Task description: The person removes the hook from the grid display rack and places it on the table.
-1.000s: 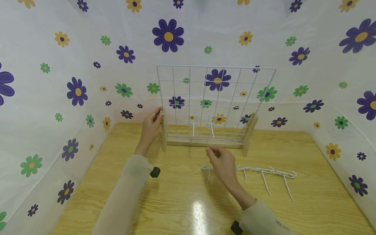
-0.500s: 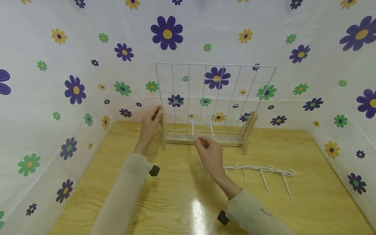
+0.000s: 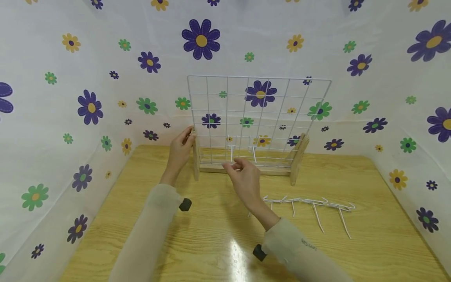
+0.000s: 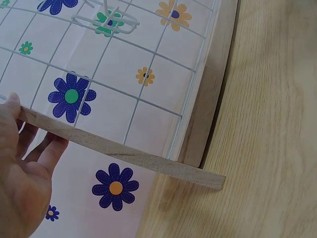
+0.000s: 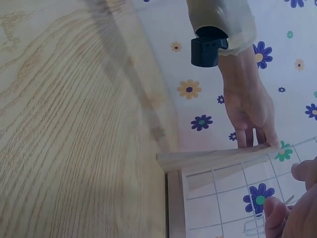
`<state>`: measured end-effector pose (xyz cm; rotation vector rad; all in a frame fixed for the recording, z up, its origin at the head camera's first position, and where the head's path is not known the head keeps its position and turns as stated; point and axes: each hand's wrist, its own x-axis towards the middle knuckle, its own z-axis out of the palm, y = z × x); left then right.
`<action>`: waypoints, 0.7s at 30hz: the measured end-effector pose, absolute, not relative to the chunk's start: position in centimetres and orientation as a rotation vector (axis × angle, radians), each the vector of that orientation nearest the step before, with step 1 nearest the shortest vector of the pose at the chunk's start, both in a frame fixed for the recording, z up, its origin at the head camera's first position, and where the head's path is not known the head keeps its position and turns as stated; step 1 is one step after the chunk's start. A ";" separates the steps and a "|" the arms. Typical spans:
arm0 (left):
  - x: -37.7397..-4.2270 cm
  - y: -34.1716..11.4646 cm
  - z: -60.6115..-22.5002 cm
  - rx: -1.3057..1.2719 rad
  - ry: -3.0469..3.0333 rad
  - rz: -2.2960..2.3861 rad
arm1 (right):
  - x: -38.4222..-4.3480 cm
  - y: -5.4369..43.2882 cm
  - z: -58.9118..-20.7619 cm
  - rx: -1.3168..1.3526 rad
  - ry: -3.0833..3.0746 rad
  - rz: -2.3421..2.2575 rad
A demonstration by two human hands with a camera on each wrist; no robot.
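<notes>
A white wire grid panel (image 3: 260,105) stands upright in a wooden stand (image 3: 299,158). My left hand (image 3: 180,150) grips the top of the stand's left post, thumb on the front and fingers behind; the left wrist view shows this hand (image 4: 25,168) on the post (image 4: 119,148). Two white wire hooks hang low on the grid: a left hook (image 3: 231,152) and a right hook (image 3: 254,154). My right hand (image 3: 244,178) is just in front of the left hook. In the right wrist view, that hook's tip (image 5: 290,200) shows in the gap between its thumb and fingers.
Several white double-wire hooks (image 3: 313,202) lie in a row on the wooden table (image 3: 197,243), right of my right hand, which hides part of the row. Behind the stand hangs a white flowered cloth (image 3: 141,31), which also forms both sides.
My right hand has moved left and forward from above the row of hooks to the left hook on the grid. My left hand has stayed on the post.
</notes>
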<state>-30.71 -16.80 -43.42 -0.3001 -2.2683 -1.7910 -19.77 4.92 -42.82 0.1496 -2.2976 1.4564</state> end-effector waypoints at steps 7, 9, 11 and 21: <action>-30.7 -16.9 -43.4 -0.290 -2.281 -1.769 | -19.9 4.7 -42.7 0.113 -2.307 1.429; -30.7 -16.9 -43.4 -0.287 -2.282 -1.763 | -19.9 4.6 -42.7 0.110 -2.305 1.428; -30.8 -16.9 -43.4 -0.288 -2.276 -1.762 | -20.0 4.6 -42.7 0.110 -2.298 1.427; -30.8 -16.9 -43.6 -0.281 -2.284 -1.753 | -20.4 4.5 -43.1 0.140 -2.287 1.417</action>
